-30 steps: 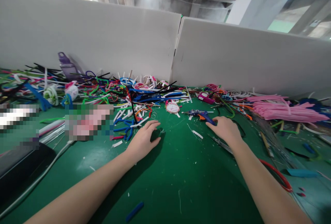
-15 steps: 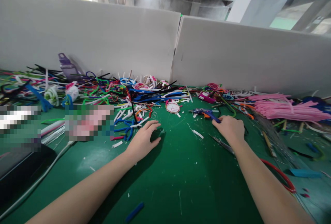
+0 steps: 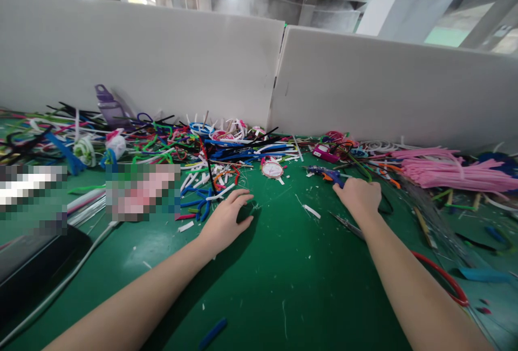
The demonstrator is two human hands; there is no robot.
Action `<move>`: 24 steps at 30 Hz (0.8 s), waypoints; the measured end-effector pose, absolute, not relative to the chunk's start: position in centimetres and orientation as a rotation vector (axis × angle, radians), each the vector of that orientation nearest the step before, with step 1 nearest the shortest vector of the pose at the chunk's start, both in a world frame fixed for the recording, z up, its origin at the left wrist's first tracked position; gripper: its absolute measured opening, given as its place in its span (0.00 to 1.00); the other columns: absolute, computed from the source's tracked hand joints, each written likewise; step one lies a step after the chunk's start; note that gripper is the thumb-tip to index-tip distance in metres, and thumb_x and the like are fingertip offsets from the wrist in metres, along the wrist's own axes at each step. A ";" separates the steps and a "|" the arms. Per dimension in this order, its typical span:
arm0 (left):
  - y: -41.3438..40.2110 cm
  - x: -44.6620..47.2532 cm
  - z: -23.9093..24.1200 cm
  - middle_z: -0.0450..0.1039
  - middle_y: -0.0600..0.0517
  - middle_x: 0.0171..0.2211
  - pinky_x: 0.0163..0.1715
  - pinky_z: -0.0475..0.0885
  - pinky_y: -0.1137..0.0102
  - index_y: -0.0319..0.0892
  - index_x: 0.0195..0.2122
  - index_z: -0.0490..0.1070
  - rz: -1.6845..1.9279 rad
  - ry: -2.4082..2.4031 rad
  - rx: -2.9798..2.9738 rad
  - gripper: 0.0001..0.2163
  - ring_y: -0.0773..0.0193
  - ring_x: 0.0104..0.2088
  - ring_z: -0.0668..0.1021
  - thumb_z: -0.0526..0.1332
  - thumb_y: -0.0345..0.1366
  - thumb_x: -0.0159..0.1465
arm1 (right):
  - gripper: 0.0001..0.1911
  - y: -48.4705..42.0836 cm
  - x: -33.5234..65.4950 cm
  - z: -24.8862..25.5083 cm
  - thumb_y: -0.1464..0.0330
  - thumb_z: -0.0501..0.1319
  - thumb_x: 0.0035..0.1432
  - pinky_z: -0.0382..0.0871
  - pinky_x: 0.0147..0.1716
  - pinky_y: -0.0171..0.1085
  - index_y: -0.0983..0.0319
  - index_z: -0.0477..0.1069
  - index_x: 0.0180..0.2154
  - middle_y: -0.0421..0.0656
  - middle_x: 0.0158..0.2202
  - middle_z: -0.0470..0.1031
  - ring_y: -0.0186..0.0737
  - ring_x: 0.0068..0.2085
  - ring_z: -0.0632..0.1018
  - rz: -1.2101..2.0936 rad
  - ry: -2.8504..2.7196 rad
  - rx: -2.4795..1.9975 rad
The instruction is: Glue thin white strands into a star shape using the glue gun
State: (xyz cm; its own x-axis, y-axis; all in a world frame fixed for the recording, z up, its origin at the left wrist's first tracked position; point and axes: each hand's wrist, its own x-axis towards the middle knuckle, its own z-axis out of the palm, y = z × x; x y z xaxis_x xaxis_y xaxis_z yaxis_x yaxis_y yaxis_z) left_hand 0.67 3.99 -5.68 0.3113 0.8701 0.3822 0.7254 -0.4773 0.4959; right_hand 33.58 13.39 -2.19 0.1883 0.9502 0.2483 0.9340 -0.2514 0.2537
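Observation:
My right hand [image 3: 359, 197] is closed round the handle end of a blue hot-glue gun [image 3: 326, 174] with an orange trigger. The gun lies low over the green table, its nozzle pointing left. Scissors with red handles [image 3: 441, 276] lie partly under my right wrist, blades toward the middle. My left hand [image 3: 227, 221] rests on the table with fingers apart and a thin wisp of clear glue by the fingertips. Just beyond, between the hands, is a small round white piece [image 3: 272, 169] with a brownish rim and a white tab.
Pipe cleaners [image 3: 246, 150] in many colours are heaped along the white partition [image 3: 141, 54]. A pink bundle [image 3: 453, 171] lies right, a purple bottle [image 3: 111, 109] stands back left. A white cable [image 3: 65, 281] runs beside a black object [image 3: 40, 264]. A white scrap [image 3: 311, 211] lies mid-table.
My right hand has moved slightly forward on the glue gun, and the gun has shifted a little. My left hand stays where it was. The whole view has drifted slightly.

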 end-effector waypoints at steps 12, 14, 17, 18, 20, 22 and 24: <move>3.9 0.7 -5.7 0.60 0.48 0.54 0.44 0.71 0.63 0.45 0.52 0.58 0.935 1.424 2.316 0.19 0.62 0.43 0.73 0.56 0.33 0.59 | 0.28 8.7 32.7 1.9 0.48 0.47 0.54 0.64 0.30 0.41 0.63 0.68 0.44 0.50 0.39 0.75 0.49 0.37 0.76 0.168 2.218 2.444; 3.9 0.7 -5.7 0.60 0.48 0.54 0.44 0.71 0.63 0.46 0.52 0.58 0.938 1.423 2.313 0.19 0.62 0.42 0.73 0.56 0.33 0.59 | 0.26 7.0 33.0 2.5 0.48 0.50 0.52 0.66 0.32 0.40 0.59 0.71 0.40 0.46 0.37 0.76 0.45 0.36 0.76 -0.032 2.341 2.292; 3.9 0.7 -5.9 0.60 0.48 0.54 0.45 0.70 0.62 0.46 0.52 0.59 0.942 1.418 2.336 0.19 0.60 0.45 0.72 0.56 0.33 0.59 | 0.23 4.8 33.0 2.2 0.50 0.53 0.51 0.67 0.36 0.40 0.59 0.72 0.40 0.45 0.39 0.76 0.45 0.39 0.75 -0.096 2.484 2.094; 3.9 0.7 -5.9 0.59 0.48 0.54 0.46 0.70 0.62 0.46 0.52 0.59 0.950 1.413 2.345 0.19 0.60 0.46 0.72 0.56 0.33 0.59 | 0.22 4.3 32.7 1.7 0.51 0.54 0.52 0.67 0.38 0.41 0.59 0.73 0.39 0.45 0.40 0.75 0.45 0.41 0.75 -0.053 2.539 2.031; 3.9 0.7 -6.0 0.60 0.48 0.54 0.47 0.70 0.61 0.46 0.51 0.59 0.964 1.408 2.355 0.18 0.60 0.46 0.72 0.57 0.32 0.59 | 0.21 3.7 31.8 0.4 0.53 0.52 0.55 0.67 0.40 0.43 0.60 0.73 0.39 0.46 0.40 0.75 0.45 0.42 0.74 0.045 2.602 1.977; 3.9 0.7 -6.0 0.59 0.48 0.54 0.46 0.70 0.62 0.45 0.51 0.60 0.958 1.415 2.354 0.18 0.61 0.45 0.72 0.57 0.32 0.59 | 0.20 3.6 30.5 -0.9 0.56 0.51 0.57 0.67 0.40 0.44 0.61 0.73 0.40 0.47 0.39 0.75 0.46 0.41 0.74 0.154 2.620 1.935; 3.9 0.8 -6.0 0.59 0.48 0.54 0.46 0.70 0.62 0.46 0.51 0.60 0.943 1.431 2.347 0.18 0.61 0.45 0.73 0.57 0.32 0.58 | 0.18 3.8 29.4 -2.0 0.59 0.53 0.58 0.67 0.40 0.43 0.63 0.71 0.42 0.48 0.40 0.74 0.46 0.43 0.73 0.266 2.658 1.863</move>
